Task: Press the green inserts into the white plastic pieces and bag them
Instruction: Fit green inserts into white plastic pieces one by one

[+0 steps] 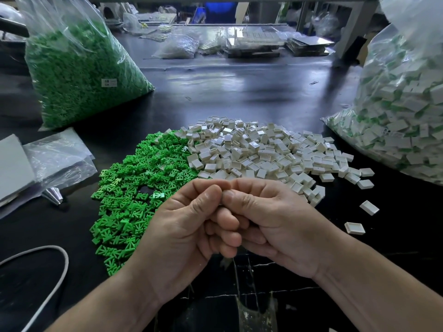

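My left hand [189, 226] and my right hand [271, 224] are curled against each other above the table's near edge, thumbs tip to tip and fingers folded in. Anything held between them is hidden. Just beyond the left hand lies a heap of loose green inserts [134, 188]. A heap of white plastic pieces [259, 154] spreads beyond and right of the hands. A large clear bag of assembled white-and-green pieces [402, 111] stands at the right. Another large bag of green inserts [79, 73] stands at the back left.
Flat empty plastic bags [57, 156] and a grey pad [14, 166] lie at the left, with a white cable [57, 274] looping near the front left. Two stray white pieces [354, 228] lie right of my right hand. Trays and bags clutter the far table edge [239, 44].
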### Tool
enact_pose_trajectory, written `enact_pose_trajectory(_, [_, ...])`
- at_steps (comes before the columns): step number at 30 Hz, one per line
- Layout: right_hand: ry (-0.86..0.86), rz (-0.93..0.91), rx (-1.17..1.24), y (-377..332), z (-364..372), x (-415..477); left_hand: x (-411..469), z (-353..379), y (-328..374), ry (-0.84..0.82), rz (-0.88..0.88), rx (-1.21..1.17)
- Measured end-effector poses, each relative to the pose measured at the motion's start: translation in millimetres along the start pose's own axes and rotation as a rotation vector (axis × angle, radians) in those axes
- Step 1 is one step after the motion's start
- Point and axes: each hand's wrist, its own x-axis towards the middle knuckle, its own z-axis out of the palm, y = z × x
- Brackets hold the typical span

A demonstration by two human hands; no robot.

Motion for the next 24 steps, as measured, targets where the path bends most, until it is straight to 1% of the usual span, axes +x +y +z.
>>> enact_pose_trajectory(6, [-0.001, -0.009, -0.006, -1, 0, 0, 2, 1, 1, -0.011, 0.006, 0.005])
enact_pose_trajectory(11, [-0.039, -0.008, 0.073, 2, -3, 2, 3, 0, 4, -0.018, -0.011, 0.042])
enact_pose_trajectory(13, [-0.059, -0.007, 0.200, 1, -5, 3, 5, -1, 8, 0.002, 0.000, 0.049])
enact_pose_trajectory(16, [-0.099, -0.102, 0.486, -8, -19, 4, 8, -5, 14, 0.123, 0.045, 0.137])
enact_pose_trajectory(18, [-0.072, -0.161, 0.567, -16, -32, 5, 7, -12, 16, 0.236, 0.075, 0.299])
enact_pose_trajectory(20, [0.035, -0.168, 0.523, -22, -42, 5, 6, -17, 16, 0.349, 0.109, 0.577])
enact_pose_trajectory(21, [0.120, -0.156, 0.432, -23, -46, 5, 6, -19, 15, 0.402, 0.141, 0.776])
enact_pose_trajectory(22, [0.215, -0.143, 0.287, -25, -48, 5, 5, -21, 14, 0.444, 0.188, 1.003])
enact_pose_trajectory(23, [0.307, -0.133, 0.093, -25, -50, 4, 5, -23, 14, 0.465, 0.236, 1.227])
enact_pose_trajectory(24, [0.385, -0.121, -0.154, -24, -51, 3, 4, -25, 13, 0.464, 0.265, 1.434])
